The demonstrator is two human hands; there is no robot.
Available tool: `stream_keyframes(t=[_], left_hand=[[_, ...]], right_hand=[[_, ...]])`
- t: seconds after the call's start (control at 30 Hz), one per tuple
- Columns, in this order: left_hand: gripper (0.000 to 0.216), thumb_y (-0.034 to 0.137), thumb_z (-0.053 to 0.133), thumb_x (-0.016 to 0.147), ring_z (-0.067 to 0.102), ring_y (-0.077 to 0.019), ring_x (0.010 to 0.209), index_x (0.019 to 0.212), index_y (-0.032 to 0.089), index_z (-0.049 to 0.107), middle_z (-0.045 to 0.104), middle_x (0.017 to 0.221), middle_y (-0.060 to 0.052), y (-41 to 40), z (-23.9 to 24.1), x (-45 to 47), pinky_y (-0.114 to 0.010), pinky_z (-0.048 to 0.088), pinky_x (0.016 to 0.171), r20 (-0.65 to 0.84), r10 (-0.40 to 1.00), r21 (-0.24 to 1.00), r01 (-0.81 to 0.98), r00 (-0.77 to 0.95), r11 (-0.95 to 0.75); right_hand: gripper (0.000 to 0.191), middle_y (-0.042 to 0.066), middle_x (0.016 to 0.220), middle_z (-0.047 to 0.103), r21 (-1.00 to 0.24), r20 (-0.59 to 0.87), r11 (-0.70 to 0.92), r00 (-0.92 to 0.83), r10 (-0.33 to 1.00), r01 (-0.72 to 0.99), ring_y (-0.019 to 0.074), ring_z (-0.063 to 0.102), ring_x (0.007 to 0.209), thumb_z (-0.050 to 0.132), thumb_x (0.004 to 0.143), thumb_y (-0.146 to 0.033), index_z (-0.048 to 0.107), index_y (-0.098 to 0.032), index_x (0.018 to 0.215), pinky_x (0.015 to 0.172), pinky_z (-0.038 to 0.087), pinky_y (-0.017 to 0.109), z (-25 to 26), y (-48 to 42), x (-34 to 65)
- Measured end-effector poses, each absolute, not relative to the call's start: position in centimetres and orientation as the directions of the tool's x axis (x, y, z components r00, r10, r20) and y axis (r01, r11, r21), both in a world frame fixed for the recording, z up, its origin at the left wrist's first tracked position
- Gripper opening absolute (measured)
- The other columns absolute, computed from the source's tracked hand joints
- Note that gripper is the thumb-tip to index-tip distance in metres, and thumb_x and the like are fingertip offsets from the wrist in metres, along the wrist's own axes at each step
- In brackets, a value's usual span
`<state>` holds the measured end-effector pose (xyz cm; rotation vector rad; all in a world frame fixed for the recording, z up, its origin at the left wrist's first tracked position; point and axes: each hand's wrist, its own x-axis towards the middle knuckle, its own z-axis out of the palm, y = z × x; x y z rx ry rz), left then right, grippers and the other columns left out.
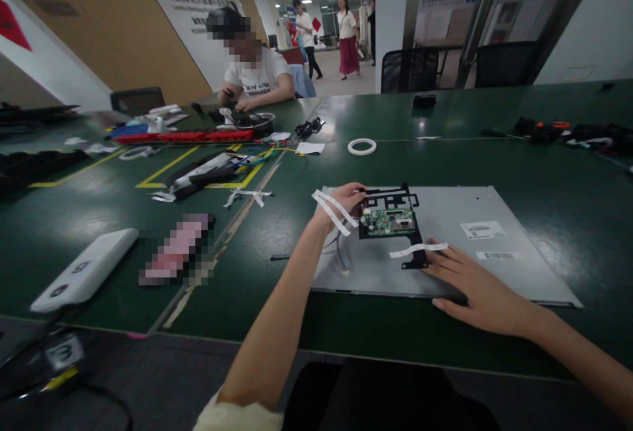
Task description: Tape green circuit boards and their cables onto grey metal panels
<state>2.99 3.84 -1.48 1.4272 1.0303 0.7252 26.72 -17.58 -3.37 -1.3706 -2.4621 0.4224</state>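
A flat grey panel (pixel 457 207) lies on the green table in front of me, with white labels on its right part. Over its left part is a black bracket (pixel 414 205) carrying a green circuit board (pixel 383 221). My left hand (pixel 343 201) grips the bracket's left edge, and two white tape strips (pixel 332 210) cross that hand near the wrist. My right hand (pixel 467 279) rests low over the panel with fingers stretched, their tips at the bracket's lower right end. Another tape strip (pixel 418 250) runs from those fingertips across the bracket. A thin cable (pixel 341 253) hangs below the board.
Left of the panel lie a white power bank (pixel 86 269), a blurred pink phone-like object (pixel 178 250) and tape pieces (pixel 250 195). A tape roll (pixel 362 147) sits beyond the panel. Across the table, a person (pixel 257 75) sits behind cables and red strips (pixel 205 135).
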Motion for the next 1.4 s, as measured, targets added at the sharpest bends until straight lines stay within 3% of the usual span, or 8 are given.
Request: stream_keyframes(t=[0.17,0.33,0.5,0.7,1.0,1.2,1.3,1.4], left_hand=[[0.013,0.017,0.052,0.081,0.048,-0.0061,0.048,0.092,0.018,0.058,0.055,0.061,0.004,3.3,-1.8,3.6,-0.016,0.034,0.043,-0.158,0.878,0.977,0.199,0.452,0.073],[0.014,0.015,0.051,0.081,0.048,-0.0062,0.048,0.092,0.018,0.058,0.053,0.061,0.005,3.1,-2.4,4.0,-0.016,0.034,0.043,-0.198,0.873,0.973,0.2,0.446,0.119],[0.012,0.017,0.052,0.081,0.045,-0.0058,0.045,0.091,0.02,0.057,0.051,0.059,0.006,3.1,-3.1,4.2,-0.017,0.034,0.043,-0.187,0.87,0.978,0.167,0.456,0.123],[0.013,0.02,0.055,0.079,0.047,-0.0069,0.047,0.092,0.019,0.059,0.055,0.061,0.005,2.8,-3.8,4.8,-0.017,0.034,0.044,-0.141,0.895,0.979,0.194,0.424,0.062],[0.02,0.026,0.052,0.083,0.046,-0.0073,0.047,0.101,0.018,0.057,0.057,0.068,0.002,3.3,-4.9,5.4,-0.017,0.034,0.042,-0.056,0.917,0.934,0.345,0.395,-0.092],[0.036,0.037,0.056,0.082,0.058,-0.0173,0.093,0.112,0.017,0.052,0.056,0.113,-0.01,3.1,-4.7,5.9,-0.027,0.049,0.07,0.166,0.886,0.848,0.396,0.433,-0.352],[0.048,0.041,0.058,0.08,0.045,-0.0231,0.118,0.122,0.019,0.048,0.047,0.13,-0.012,2.5,-3.7,5.5,-0.034,0.045,0.088,0.24,0.798,0.794,0.361,0.553,-0.489],[0.06,0.039,0.063,0.077,0.04,-0.0243,0.125,0.13,0.021,0.042,0.042,0.136,-0.011,2.0,-3.0,5.0,-0.039,0.038,0.099,0.211,0.695,0.783,0.307,0.688,-0.541]], right_hand=[[0.028,0.001,0.117,0.06,-0.601,0.185,0.403,-0.37,0.91,0.69,0.018,0.05,0.115,0.043,0.09,-0.032,0.065,-0.025,0.107,0.099,0.04,0.037,-3.4,-17.7,27.7],[0.03,0.001,0.083,0.067,-0.719,0.207,0.167,-0.021,0.978,0.675,0.0168,0.062,0.082,0.044,0.089,-0.033,0.067,-0.021,0.074,0.08,0.047,0.032,-3.0,-16.4,29.8],[0.029,0.005,0.098,0.065,-0.833,0.139,0.047,0.125,0.982,0.551,0.0195,0.062,0.088,0.047,0.086,-0.041,0.066,-0.021,0.095,0.079,0.051,0.034,-2.0,-12.6,31.0],[0.058,0.011,0.137,0.041,-0.955,0.038,0.03,0.019,0.999,0.296,0.0207,0.063,0.09,0.055,0.082,-0.047,0.041,-0.027,0.134,0.073,0.057,0.035,-2.3,-8.7,29.0],[0.067,0.011,0.133,0.046,-0.954,0.089,0.084,0.006,0.996,0.286,0.0177,0.064,0.08,0.066,0.072,-0.036,0.04,-0.028,0.134,0.081,0.054,0.042,-4.7,-7.3,27.0],[0.063,0.012,0.127,0.052,-0.942,0.141,0.105,0.093,0.986,0.32,0.0187,0.064,0.08,0.065,0.071,-0.032,0.046,-0.024,0.131,0.079,0.054,0.04,-4.8,-7.2,27.6],[0.063,0.012,0.126,0.053,-0.935,0.164,0.122,0.102,0.981,0.334,0.0195,0.064,0.082,0.065,0.07,-0.033,0.047,-0.023,0.13,0.079,0.054,0.04,-5.0,-7.2,27.9],[0.061,0.01,0.121,0.057,-0.896,0.197,0.132,0.113,0.974,0.423,0.0206,0.063,0.086,0.064,0.071,-0.034,0.049,-0.022,0.129,0.079,0.053,0.04,-5.3,-7.1,28.3]])
